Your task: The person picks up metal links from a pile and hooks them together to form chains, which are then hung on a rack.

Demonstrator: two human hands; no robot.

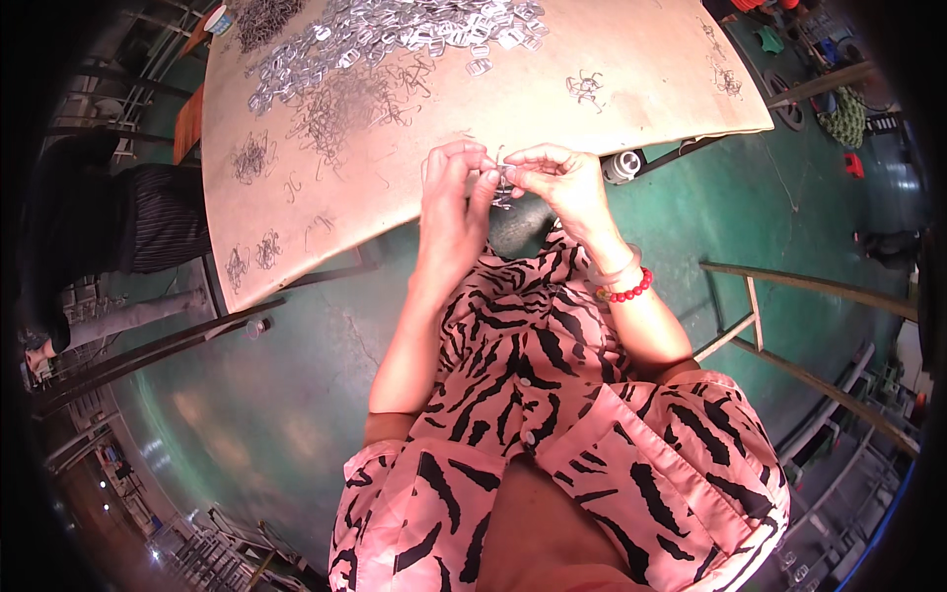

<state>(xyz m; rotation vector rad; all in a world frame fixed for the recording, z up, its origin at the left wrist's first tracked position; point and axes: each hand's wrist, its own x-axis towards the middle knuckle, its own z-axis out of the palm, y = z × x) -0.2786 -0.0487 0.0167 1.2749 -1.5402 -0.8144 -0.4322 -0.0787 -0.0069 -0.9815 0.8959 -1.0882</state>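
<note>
The left hand (459, 183) and right hand (562, 187) meet at the bench's (395, 183) near edge, thumbs and fingertips pinched closed on a small metal piece (503, 185) between them; its exact form is too small to tell. Silver buckles (395, 35) lie heaped toward the far edge, with thin wire hooks (340, 113) scattered just nearer. A small hook cluster (584, 89) sits toward the right edge; two little piles (267, 250) lie by the near left corner.

A workshop, shown by metal buckles (395, 37) heaped on a worktable (493, 104).
</note>
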